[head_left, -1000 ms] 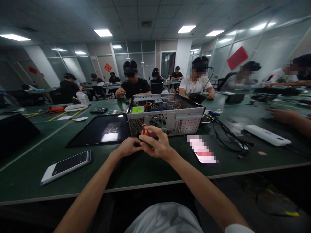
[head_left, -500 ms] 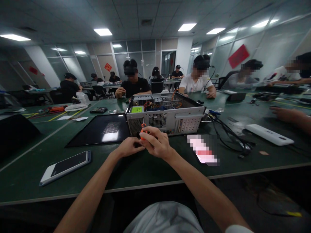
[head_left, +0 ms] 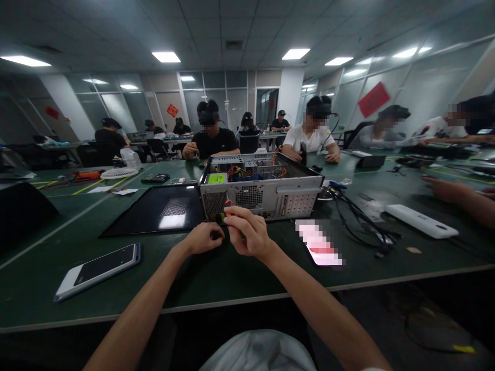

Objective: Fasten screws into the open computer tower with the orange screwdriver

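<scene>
In my right hand is a small orange-handled screwdriver, held upright-ish between thumb and fingers; its tip is hard to make out. It is just in front of the rear panel of an open computer case, near the panel's left side. My left hand rests low at the table beside it, fingers curled toward the thumb. Whatever those fingers may hold is hidden. Inside the case, orange wires and a bright green label show.
Left of the case lies a black side panel. A white handheld device is at front left, a lit phone at right. Black cables and a white power strip lie farther right. Co-workers sit across the table.
My left hand has drawn apart from my right hand, a little down. The right hand still grips the screwdriver by the rear panel. The whole view has shifted slightly.
</scene>
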### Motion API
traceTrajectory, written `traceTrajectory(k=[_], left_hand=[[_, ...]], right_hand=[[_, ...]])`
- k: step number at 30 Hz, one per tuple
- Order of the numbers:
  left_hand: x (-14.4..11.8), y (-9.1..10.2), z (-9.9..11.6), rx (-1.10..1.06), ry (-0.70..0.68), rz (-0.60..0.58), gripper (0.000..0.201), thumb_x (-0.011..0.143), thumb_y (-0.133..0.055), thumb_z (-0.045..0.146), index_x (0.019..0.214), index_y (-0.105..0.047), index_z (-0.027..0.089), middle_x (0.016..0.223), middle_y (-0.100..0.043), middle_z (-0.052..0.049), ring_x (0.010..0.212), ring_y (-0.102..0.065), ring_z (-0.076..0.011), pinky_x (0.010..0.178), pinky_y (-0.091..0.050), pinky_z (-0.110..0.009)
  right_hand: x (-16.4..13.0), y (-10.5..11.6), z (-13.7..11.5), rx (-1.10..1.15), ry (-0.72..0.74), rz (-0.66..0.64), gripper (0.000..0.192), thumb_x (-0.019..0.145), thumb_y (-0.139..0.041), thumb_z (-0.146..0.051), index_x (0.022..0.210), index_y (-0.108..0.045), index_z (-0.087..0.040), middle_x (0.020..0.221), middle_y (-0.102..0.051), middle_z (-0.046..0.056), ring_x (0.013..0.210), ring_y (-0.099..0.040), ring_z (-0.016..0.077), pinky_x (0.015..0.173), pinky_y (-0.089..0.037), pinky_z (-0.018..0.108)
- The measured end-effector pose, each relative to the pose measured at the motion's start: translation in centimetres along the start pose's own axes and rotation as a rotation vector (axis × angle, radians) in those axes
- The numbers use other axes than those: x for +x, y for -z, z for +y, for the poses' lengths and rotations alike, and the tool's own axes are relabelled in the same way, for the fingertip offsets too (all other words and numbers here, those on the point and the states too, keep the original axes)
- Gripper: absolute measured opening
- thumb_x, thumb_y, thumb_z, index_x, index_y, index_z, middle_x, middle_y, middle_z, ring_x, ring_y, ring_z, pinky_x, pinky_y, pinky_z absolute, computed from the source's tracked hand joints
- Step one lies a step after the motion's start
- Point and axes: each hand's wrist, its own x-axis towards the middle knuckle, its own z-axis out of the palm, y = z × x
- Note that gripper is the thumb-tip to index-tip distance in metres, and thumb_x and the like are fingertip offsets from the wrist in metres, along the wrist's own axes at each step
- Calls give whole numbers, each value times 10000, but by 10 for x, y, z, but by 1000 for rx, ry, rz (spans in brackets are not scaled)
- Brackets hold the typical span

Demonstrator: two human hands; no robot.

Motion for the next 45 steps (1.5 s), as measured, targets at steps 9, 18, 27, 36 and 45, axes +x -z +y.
traceTrajectory(k=[9, 18, 27, 36, 45], left_hand=[[-1, 5, -2, -43, 16, -21, 308, 734, -563, 169, 987, -738, 192, 862, -718, -21, 683, -602, -151, 655, -455, -254], [-2, 8, -9, -34, 29, -50, 294, 746, -560, 180, 948, -772, 204, 870, -742, -22, 691, -610, -150, 673, -465, -246], [-3, 10, -7, -69, 26, -71, 245, 771, -596, 215, 936, -778, 210, 858, -754, -15, 702, -623, -148, 676, -465, -240], [-2, 4, -7, -77, -3, -65, 232, 825, -651, 391, 903, -778, 214, 887, -748, -31, 714, -619, -153, 663, -449, -246], [-1, 5, -2, -91, -18, -60, 179, 819, -633, 297, 899, -757, 195, 847, -744, -10, 719, -632, -150, 670, -455, -238]], right_hand=[[0, -1, 5, -13, -56, 49, 274, 947, -600, -248, 1213, -561, -196, 1103, -660, 90, 894, -685, 132, 738, -574, 222], [-1, 1, 7, -34, -80, 100, 321, 925, -633, -204, 1240, -586, -246, 1118, -641, 65, 850, -668, 117, 735, -565, 223], [1, 2, 6, -26, -71, 87, 325, 940, -568, -175, 1263, -575, -213, 1110, -620, 85, 928, -646, 154, 777, -566, 259], [1, 0, 6, -35, -61, 59, 357, 965, -501, -167, 1317, -521, -222, 1177, -650, 97, 1073, -658, 177, 864, -574, 288], [1, 1, -1, 13, -19, 3, 312, 925, -483, -132, 1221, -574, -174, 1196, -670, 118, 1099, -666, 177, 871, -565, 271]])
